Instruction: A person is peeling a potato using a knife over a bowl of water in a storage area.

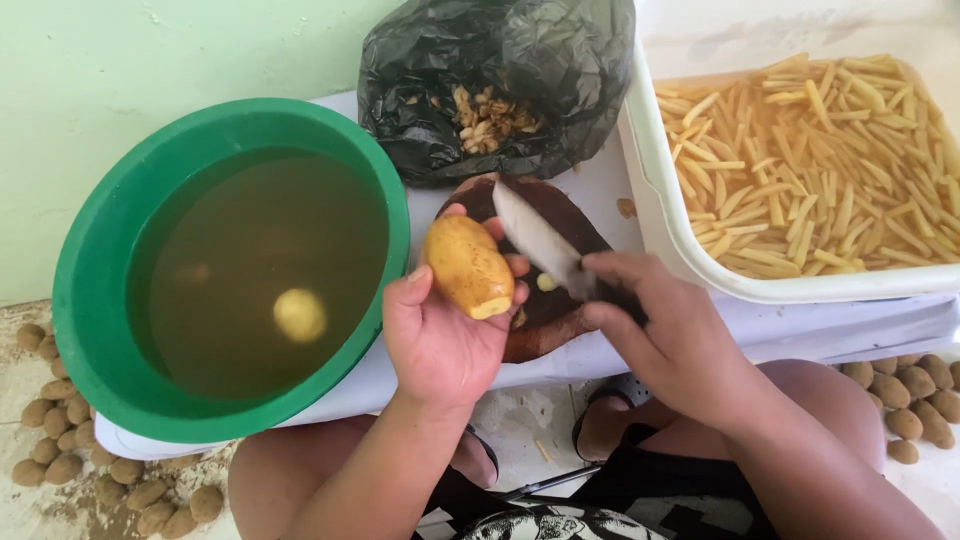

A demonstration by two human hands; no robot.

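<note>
Left hand (440, 335), centre of the frame: closed around a peeled, pale yellow oval potato (468, 266), raised above the dark round wooden chopping board (545, 330).

Right hand (665, 330), right of centre: wrapped tight on the handle of a broad steel-bladed kitchen knife (535, 237); the blade slants up-left just beside the potato and my left fingertips (515, 265).

Risks, as I judge them:
- The wet potato may slip in my grip and carry my fingers under the edge.
- The blade passes so near those fingertips that a small slip could nick them.
- A dropped potato could splash the cloudy water in the round green plastic basin (90, 270), left of the frame, where another peeled potato (300, 314) floats.
- The white rectangular plastic tub (660, 215) of cut potato sticks, upper right, overhangs the frame; a nudge from my right forearm might shift it.

Hard to make out:
- The knife handle is hidden inside my right hand.
- I cannot tell whether the blade touches the potato.
- The crumpled black plastic bag (500, 80) of peelings, top centre, covers the board's far edge.
- The white counter (600, 180) is mostly covered.
- Unpeeled brown potatoes (915, 395) lie on the floor, lower left and right, cut off by the frame.
</note>
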